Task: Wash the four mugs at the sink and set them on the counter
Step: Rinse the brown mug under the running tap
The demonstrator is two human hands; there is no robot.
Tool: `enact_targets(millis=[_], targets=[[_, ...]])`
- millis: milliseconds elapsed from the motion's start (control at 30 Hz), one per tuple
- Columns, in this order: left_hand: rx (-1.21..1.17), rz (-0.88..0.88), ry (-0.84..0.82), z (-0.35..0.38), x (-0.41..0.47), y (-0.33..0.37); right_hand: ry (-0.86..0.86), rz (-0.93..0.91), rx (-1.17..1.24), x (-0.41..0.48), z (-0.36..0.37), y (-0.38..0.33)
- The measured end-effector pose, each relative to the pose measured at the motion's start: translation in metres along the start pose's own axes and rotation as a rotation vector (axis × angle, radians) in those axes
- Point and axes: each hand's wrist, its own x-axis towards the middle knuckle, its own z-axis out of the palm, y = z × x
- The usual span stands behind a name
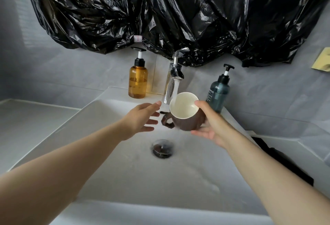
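A brown mug [185, 122] with a cream inside is tilted under the running chrome tap [172, 80], over the white sink [110, 162]. Water streams into its mouth. My right hand [208, 124] grips the mug from the right, thumb on the rim and fingers under its body. The mug's handle points left. My left hand [143, 119] hovers just left of the handle with fingers stretched out, touching nothing. No other mugs are in view.
An amber pump bottle [137, 80] stands left of the tap and a dark teal pump bottle [218, 91] right of it. The drain plug [162, 148] lies below the mug. Black plastic sheeting [178, 10] covers the wall. White counter [26, 115] flanks the sink.
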Motion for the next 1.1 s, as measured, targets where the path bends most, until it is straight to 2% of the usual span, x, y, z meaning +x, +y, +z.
enact_targets(millis=[133, 267, 367, 500, 567, 700, 767, 867, 967, 1033, 1100], targets=[[-0.083, -0.035, -0.094, -0.001, -0.001, -0.001, -0.119, 0.103, 0.095, 0.020, 0.014, 0.001], [-0.226, 0.006, -0.043, -0.001, 0.000, 0.003, -0.153, 0.064, 0.134, 0.033, 0.018, 0.003], [-0.141, 0.030, -0.066, 0.000, 0.000, 0.002, -0.215, 0.078, 0.180, 0.035, 0.017, 0.011], [-0.093, 0.069, -0.004, 0.000, 0.000, 0.006, -0.428, -0.034, 0.008, 0.036, 0.010, 0.015], [-0.108, 0.085, 0.028, 0.001, -0.001, 0.007, -0.475, -0.131, -0.072, 0.037, 0.006, 0.017], [-0.155, 0.095, 0.067, 0.006, -0.002, 0.010, -0.425, -0.215, -0.046, 0.037, 0.006, 0.017], [-0.079, 0.105, 0.105, 0.007, -0.003, 0.013, -0.347, -0.218, -0.071, 0.036, 0.011, 0.017], [0.144, 0.122, 0.169, 0.003, -0.003, 0.011, -0.212, -0.169, -0.211, 0.036, 0.022, 0.017], [0.143, 0.086, 0.157, 0.002, 0.000, 0.005, -0.082, -0.156, -0.376, 0.038, 0.025, 0.018], [0.123, 0.077, 0.168, 0.002, 0.002, 0.004, -0.113, -0.151, -0.359, 0.040, 0.024, 0.017], [0.104, 0.074, 0.183, 0.002, 0.003, 0.006, -0.259, -0.099, -0.236, 0.040, 0.021, 0.018]])
